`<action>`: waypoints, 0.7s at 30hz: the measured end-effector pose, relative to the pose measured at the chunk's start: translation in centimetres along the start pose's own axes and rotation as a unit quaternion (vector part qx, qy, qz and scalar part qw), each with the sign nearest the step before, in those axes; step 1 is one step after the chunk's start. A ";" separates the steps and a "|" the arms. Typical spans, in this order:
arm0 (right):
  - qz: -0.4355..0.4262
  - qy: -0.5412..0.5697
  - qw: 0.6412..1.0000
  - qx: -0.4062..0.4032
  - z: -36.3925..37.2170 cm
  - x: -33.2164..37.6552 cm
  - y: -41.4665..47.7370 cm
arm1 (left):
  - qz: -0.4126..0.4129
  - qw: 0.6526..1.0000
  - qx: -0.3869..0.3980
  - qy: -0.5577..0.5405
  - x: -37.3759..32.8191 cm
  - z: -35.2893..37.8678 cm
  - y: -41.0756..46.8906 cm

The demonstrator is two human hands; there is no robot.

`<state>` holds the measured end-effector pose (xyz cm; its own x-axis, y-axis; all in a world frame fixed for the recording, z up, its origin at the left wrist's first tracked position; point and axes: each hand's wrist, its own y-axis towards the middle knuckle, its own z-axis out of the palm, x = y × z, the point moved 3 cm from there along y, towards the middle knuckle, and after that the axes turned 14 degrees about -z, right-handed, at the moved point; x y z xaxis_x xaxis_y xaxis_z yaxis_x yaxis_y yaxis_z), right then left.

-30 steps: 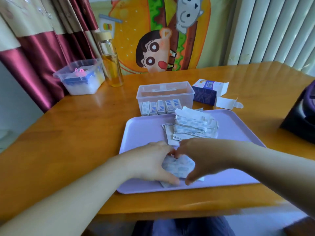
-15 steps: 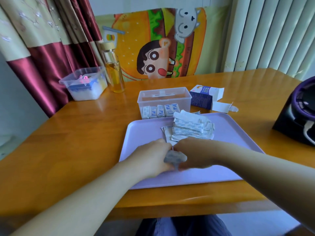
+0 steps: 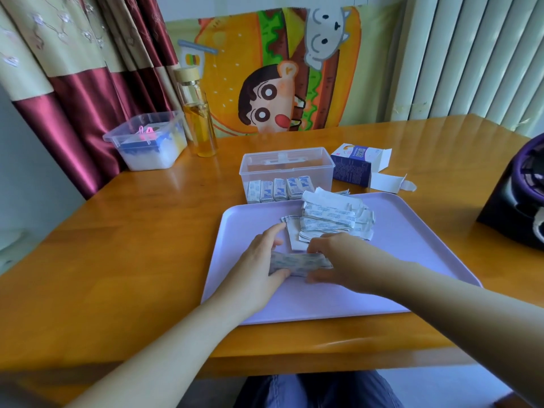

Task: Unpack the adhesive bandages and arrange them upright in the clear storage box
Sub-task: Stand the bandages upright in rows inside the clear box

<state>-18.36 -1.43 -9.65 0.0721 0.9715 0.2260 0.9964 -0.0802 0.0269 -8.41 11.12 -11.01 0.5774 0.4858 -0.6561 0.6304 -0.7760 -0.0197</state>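
Left hand (image 3: 259, 260), right hand (image 3: 335, 260) pinch bandage stack (image 3: 297, 261) by ends over tray (image 3: 412, 260). Risk: uneven squeeze, stack fans out before clear storage box (image 3: 322, 175).

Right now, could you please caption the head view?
Left hand and right hand grip a bandage stack over the lilac tray.

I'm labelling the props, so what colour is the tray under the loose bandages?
The tray is plain pale lilac, seen in the head view.

Wrapped bandages (image 3: 279, 189) stand upright in the clear storage box (image 3: 287, 160); a loose heap (image 3: 332, 220) lies on the tray (image 3: 412, 231).
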 end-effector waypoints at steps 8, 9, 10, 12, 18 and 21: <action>-0.017 0.045 0.997 -0.052 0.4 0.0 -0.2 | 0.086 0.996 -0.011 0.036 0.3 0.2 -0.3; -0.019 0.048 0.997 -0.057 0.5 0.0 -0.2 | 0.089 0.995 -0.010 0.050 0.4 0.1 -0.3; -0.021 0.050 0.997 -0.061 0.5 0.0 -0.3 | 0.090 0.994 -0.005 0.063 0.6 0.1 -0.4; -0.024 0.056 0.996 -0.066 0.5 0.0 -0.3 | 0.086 0.993 0.007 0.087 0.9 0.0 -0.5; -0.029 0.065 0.994 -0.077 0.7 0.2 0.2 | 0.080 0.983 0.034 0.164 0.6 0.5 -0.2; -0.034 0.067 0.994 -0.080 1.1 0.4 0.4 | 0.080 0.979 0.034 0.183 0.4 1.2 0.1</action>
<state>-17.89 -0.84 -10.58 -0.0126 0.9381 0.3462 0.9780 -0.0605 0.1995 -8.73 10.70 -12.14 0.8218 0.4572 -0.3401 0.4871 -0.8733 0.0029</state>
